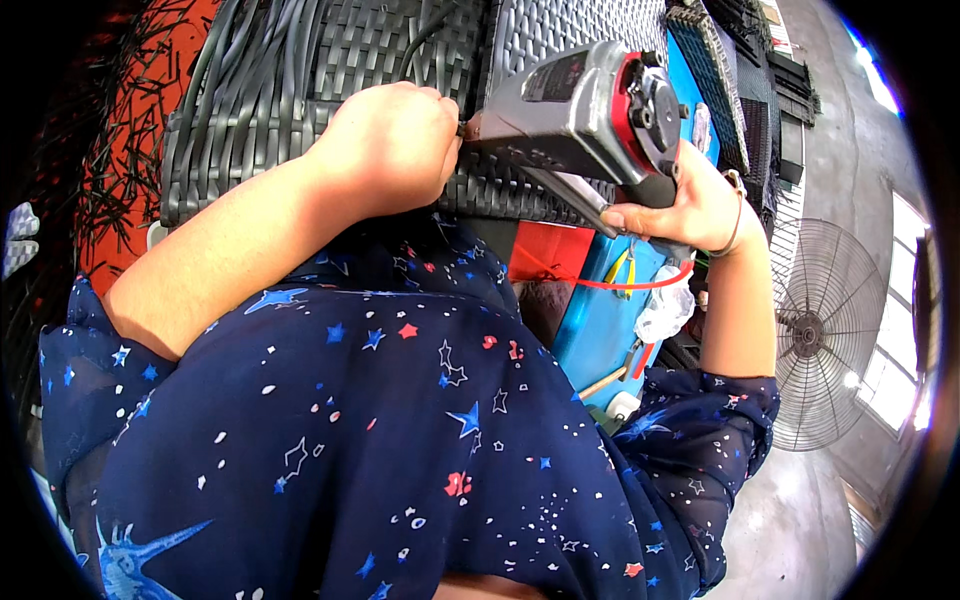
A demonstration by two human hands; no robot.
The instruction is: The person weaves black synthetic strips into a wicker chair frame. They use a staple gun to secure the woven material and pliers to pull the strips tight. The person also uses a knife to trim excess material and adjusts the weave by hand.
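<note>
My right hand (697, 205) is wrapped round the handle of a grey and black air staple gun (560, 110) with a red and black end cap. A thin red hose (600, 285) runs from the handle's lower end. The gun's nose points left, close to my left hand (390, 145), which is closed in a fist against dark grey woven wicker (240, 150). Its fingertips face away from view, so what they grip is hidden. Loose dark plastic strips (270, 50) hang over the weave beyond that hand.
Cut strip scraps litter a red surface (95, 255) at the left. Right of my lap, a blue surface (590, 345) carries yellow-handled pliers (622, 272) and a clear plastic bag (665, 310). A large fan (808, 335) stands at the right, below more woven panels (715, 90).
</note>
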